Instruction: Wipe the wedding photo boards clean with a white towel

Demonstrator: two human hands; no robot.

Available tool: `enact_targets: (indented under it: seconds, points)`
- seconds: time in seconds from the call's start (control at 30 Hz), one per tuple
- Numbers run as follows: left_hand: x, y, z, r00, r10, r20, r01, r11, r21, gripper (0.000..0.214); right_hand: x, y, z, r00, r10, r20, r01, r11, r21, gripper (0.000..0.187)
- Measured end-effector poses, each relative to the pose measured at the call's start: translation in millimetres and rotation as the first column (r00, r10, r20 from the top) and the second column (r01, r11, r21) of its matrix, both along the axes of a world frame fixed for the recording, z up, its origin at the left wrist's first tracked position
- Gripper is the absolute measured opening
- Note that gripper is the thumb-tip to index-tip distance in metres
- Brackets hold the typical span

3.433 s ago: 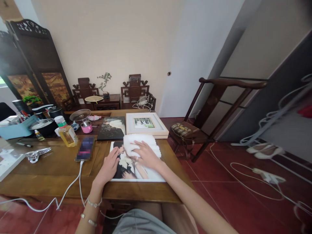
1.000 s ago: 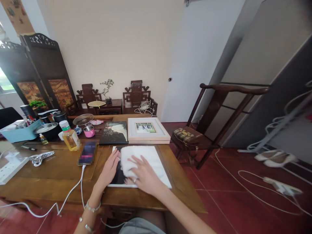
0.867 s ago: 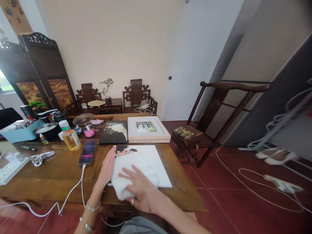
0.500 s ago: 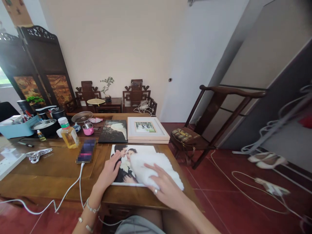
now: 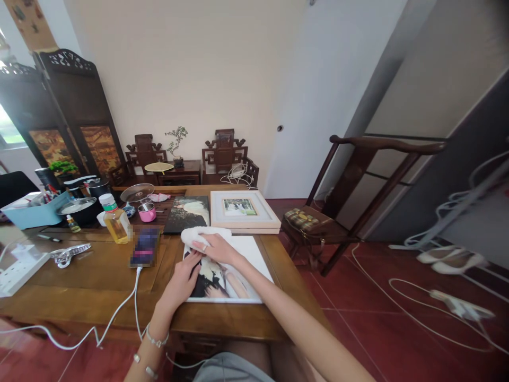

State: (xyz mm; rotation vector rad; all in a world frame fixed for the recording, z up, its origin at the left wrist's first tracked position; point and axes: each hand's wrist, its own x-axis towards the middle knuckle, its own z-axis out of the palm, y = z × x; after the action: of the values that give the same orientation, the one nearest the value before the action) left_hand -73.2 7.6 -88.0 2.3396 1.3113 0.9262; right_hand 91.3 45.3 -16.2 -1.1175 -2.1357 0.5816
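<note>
A photo panel (image 5: 254, 265) with a white border and a couple's portrait lies flat on the wooden table. At its upper left corner, my right hand (image 5: 217, 248) presses a bunched white cloth (image 5: 199, 234) against the surface, and the cloth covers the upper part of the picture. My left hand (image 5: 185, 278) rests on the panel's left edge with its fingers stretched out and holds nothing; its fingertips are close beside the right hand. My right forearm crosses over the panel from the lower right.
Behind the panel lie a dark photo panel (image 5: 185, 215) and a white framed picture (image 5: 246, 211). To the left are a phone (image 5: 145, 247) on a white cable, a bottle of yellow liquid (image 5: 115, 218), a pink cup (image 5: 147, 212) and a power strip (image 5: 22, 273). A chair (image 5: 350, 180) stands right.
My right hand has carried the white cloth from the panel's right side to its upper left corner, baring the right side. My left hand stays on the left edge.
</note>
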Motion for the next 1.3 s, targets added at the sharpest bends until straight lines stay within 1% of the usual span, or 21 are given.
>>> enact_targets:
  seconds: [0.1, 0.2, 0.33, 0.47, 0.57, 0.63, 0.7, 0.77, 0.87, 0.93, 0.97, 1.03, 1.07, 1.13, 1.2, 1.23, 1.3]
  points:
    - [-2, 2, -3.1, 1.0, 0.004, 0.009, -0.005, 1.0, 0.015, 0.039, -6, 4, -5.7, 0.995, 0.097, 0.039, -0.097, 0.995, 0.006, 0.026]
    - [-3, 2, -4.8, 1.0, 0.007, 0.015, -0.007, 1.0, 0.007, 0.039, 8, 0, -13.9, 0.995, 0.09, 0.053, -0.091, 0.996, 0.014, 0.028]
    - [-2, 1, -2.1, 1.0, -0.004, 0.016, 0.004, 1.0, -0.018, 0.042, 53, -8, -21.9, 0.998, 0.011, 0.061, -0.013, 0.999, 0.03, 0.032]
    - [-1, 0, 0.0, 1.0, 0.014, -0.005, -0.014, 0.999, -0.035, 0.043, 99, -12, -32.6, 0.987, -0.135, 0.084, 0.132, 0.99, 0.042, 0.038]
    - [-1, 0, -2.4, 0.998, 0.052, -0.02, -0.053, 0.998, -0.04, 0.042, 116, -21, -45.3, 0.974, -0.203, 0.1, 0.2, 0.979, 0.047, 0.035]
    - [-2, 0, -4.8, 0.997, 0.074, -0.029, -0.076, 0.996, -0.043, 0.041, 118, -36, -53.1, 0.965, -0.233, 0.121, 0.223, 0.97, 0.093, 0.03]
    - [-3, 0, -6.9, 0.996, 0.08, -0.038, -0.082, 0.996, -0.046, 0.041, 115, -58, -57.7, 0.96, -0.226, 0.166, 0.196, 0.964, 0.177, 0.025]
    - [-4, 1, -8.3, 0.996, 0.079, -0.045, -0.081, 0.995, -0.049, 0.041, 111, -84, -57.7, 0.956, -0.187, 0.224, 0.128, 0.959, 0.252, 0.02]
    - [-4, 3, -9.3, 0.996, 0.074, -0.043, -0.076, 0.995, -0.056, 0.042, 107, -121, -50.6, 0.951, -0.09, 0.296, 0.008, 0.963, 0.269, 0.015]
    - [-4, 4, -9.2, 0.997, 0.065, -0.036, -0.067, 0.996, -0.056, 0.042, 108, -134, -44.4, 0.947, -0.011, 0.32, -0.073, 0.965, 0.25, 0.013]
    - [-4, 4, -8.9, 0.997, 0.062, -0.034, -0.064, 0.996, -0.057, 0.041, 111, -136, -41.9, 0.945, 0.026, 0.326, -0.108, 0.966, 0.236, 0.013]
    - [-4, 4, -8.0, 0.998, 0.055, -0.039, -0.057, 0.996, -0.062, 0.041, 117, -129, -39.5, 0.942, 0.064, 0.329, -0.137, 0.969, 0.205, 0.017]
    - [-5, 4, -7.4, 0.998, 0.05, -0.042, -0.052, 0.997, -0.063, 0.04, 120, -121, -39.6, 0.941, 0.053, 0.334, -0.123, 0.974, 0.19, 0.02]
    - [-6, 4, -6.3, 0.998, 0.036, -0.045, -0.039, 0.998, -0.058, 0.04, 124, -97, -42.2, 0.938, -0.027, 0.344, -0.036, 0.984, 0.175, 0.024]
    - [-8, 3, -5.5, 0.999, 0.025, -0.048, -0.028, 0.998, -0.058, 0.04, 124, -71, -45.7, 0.931, -0.118, 0.346, 0.058, 0.982, 0.179, 0.027]
    - [-8, 3, -5.2, 0.998, 0.024, -0.051, -0.027, 0.998, -0.063, 0.04, 123, -58, -47.0, 0.93, -0.141, 0.34, 0.082, 0.98, 0.183, 0.029]
    - [-9, 3, -4.5, 0.998, 0.025, -0.061, -0.03, 0.996, -0.08, 0.04, 118, -39, -48.3, 0.936, -0.151, 0.318, 0.088, 0.975, 0.203, 0.029]
